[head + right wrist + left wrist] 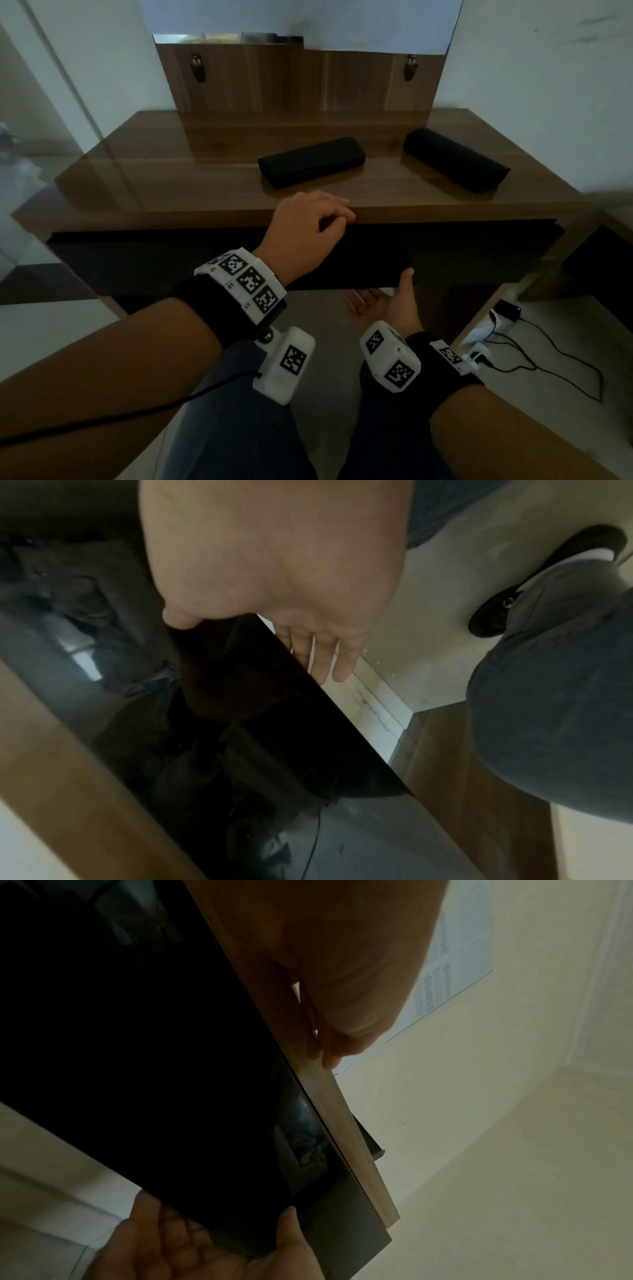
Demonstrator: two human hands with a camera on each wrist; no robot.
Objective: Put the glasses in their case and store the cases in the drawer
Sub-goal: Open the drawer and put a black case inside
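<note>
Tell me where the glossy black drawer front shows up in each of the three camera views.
Head: the glossy black drawer front spans the middle, under the wooden desk edge, behind both hands.
Left wrist: it fills the left half as a dark slanted panel.
Right wrist: it runs diagonally through the centre.
Shared landmark: the right hand, palm up under the drawer front's lower edge.

All three views are dim, the black drawer front (239, 260) nearly featureless in shadow. The glossy desk top (171, 178) carries pale reflections of the walls. Wide-angle bending warps the edges, and the wrist views are soft and blurred.
</note>
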